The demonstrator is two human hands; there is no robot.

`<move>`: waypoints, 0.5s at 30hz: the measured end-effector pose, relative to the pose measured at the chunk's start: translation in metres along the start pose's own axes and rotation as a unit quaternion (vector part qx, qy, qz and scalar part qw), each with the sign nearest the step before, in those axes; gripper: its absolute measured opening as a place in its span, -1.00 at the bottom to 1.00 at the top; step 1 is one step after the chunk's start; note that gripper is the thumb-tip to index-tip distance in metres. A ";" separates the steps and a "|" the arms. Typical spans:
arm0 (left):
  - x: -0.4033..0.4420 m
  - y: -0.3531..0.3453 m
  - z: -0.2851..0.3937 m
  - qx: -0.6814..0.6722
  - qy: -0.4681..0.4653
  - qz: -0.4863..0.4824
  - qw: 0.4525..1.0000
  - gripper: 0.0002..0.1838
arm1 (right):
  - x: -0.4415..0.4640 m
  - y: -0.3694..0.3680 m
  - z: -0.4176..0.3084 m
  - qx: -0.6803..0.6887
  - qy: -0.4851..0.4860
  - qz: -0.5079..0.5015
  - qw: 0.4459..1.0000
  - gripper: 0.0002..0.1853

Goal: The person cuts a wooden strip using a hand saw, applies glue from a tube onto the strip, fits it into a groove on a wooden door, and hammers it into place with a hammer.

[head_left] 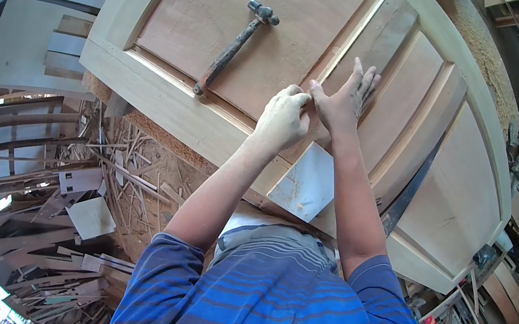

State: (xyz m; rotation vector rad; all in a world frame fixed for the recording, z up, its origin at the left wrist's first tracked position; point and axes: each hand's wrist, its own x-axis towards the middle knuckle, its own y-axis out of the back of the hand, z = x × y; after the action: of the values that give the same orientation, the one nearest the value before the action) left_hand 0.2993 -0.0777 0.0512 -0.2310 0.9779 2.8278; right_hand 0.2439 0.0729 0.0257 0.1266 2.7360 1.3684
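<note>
- wooden door (190, 2), upper centre to right
- scrap wood (33, 262) heaped lower left
- left hand (283, 117) over door, centre, fingers curled; can't tell if pinching anything
- right hand (345, 101) beside it, fingers loosely spread
- hammer (231, 52) on door, upper centre

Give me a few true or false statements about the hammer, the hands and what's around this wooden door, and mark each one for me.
The hammer lies on the door. True.

The left hand grips the hammer. False: neither it nor the right hand touches the hammer.

The two hands are close together over the door. True.

The white board is to the right of both forearms. False: it shows between them.

The shirt is plain, with no stripes. False: it has blue stripes.
</note>
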 end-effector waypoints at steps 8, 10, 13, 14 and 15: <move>-0.018 0.013 -0.010 -0.020 0.014 0.006 1.000 -0.67 | 0.007 0.000 0.005 -0.030 0.001 -0.045 0.999 0.28; -0.024 0.020 -0.024 0.079 -0.038 0.028 0.996 -0.66 | 0.004 0.001 0.005 -0.017 0.002 -0.051 0.999 0.27; -0.021 0.028 -0.037 0.162 -0.126 0.028 0.978 -0.67 | 0.003 -0.001 0.005 -0.002 0.006 -0.048 0.999 0.25; -0.015 0.029 -0.041 0.176 -0.159 0.027 0.971 -0.67 | 0.003 -0.001 0.005 -0.004 0.006 -0.052 0.999 0.25; -0.013 0.030 -0.044 0.189 -0.191 0.025 0.963 -0.67 | 0.002 0.000 0.006 -0.006 0.006 -0.056 0.998 0.25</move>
State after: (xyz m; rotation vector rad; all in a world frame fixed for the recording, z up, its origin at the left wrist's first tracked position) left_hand 0.3109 -0.1290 0.0376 0.3709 1.3999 2.5109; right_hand 0.2424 0.0777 0.0225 -0.0343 2.6983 1.3588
